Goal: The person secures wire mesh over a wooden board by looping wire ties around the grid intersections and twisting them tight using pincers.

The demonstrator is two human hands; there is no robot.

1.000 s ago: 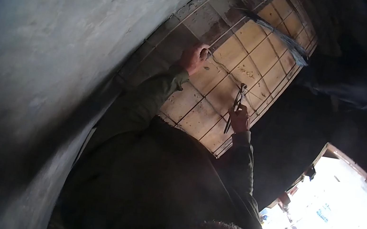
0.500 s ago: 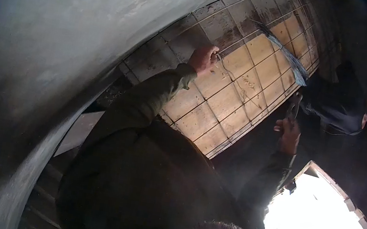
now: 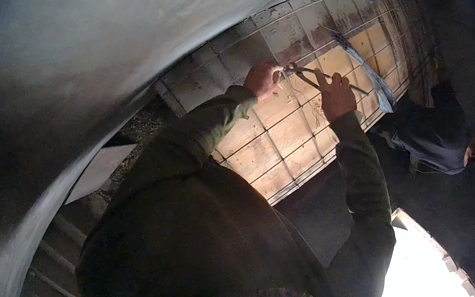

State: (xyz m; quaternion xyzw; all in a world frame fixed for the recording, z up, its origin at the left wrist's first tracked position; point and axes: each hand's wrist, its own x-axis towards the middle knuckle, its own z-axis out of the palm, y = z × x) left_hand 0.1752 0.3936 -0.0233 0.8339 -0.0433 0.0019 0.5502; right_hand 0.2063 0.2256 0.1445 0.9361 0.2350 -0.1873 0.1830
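A grid of thin steel bars [image 3: 266,130] lies over light wooden boards [image 3: 252,151]. At the upper part of the grid, my left hand [image 3: 262,80] is closed, pinching a thin tie wire at a bar; the fingers hide most of that wire. My right hand [image 3: 337,98] grips a pair of end-cutting pincers [image 3: 306,75] by the handles, which are spread apart. The pincers' jaws touch or nearly touch the spot beside my left fingertips. Just beyond my right hand, a bundle of loose tie wires [image 3: 373,77] rests across the bars.
A smooth, curved grey wall [image 3: 102,21] rises along the left. Another person in dark clothing [image 3: 439,131] is at the right, past the boards. A bright opening [image 3: 432,291] is at lower right. A pale flat board [image 3: 98,173] leans at lower left.
My right hand has come up and left over the grid with the pincers, bringing their jaws to my left fingers. My left hand has hardly moved.
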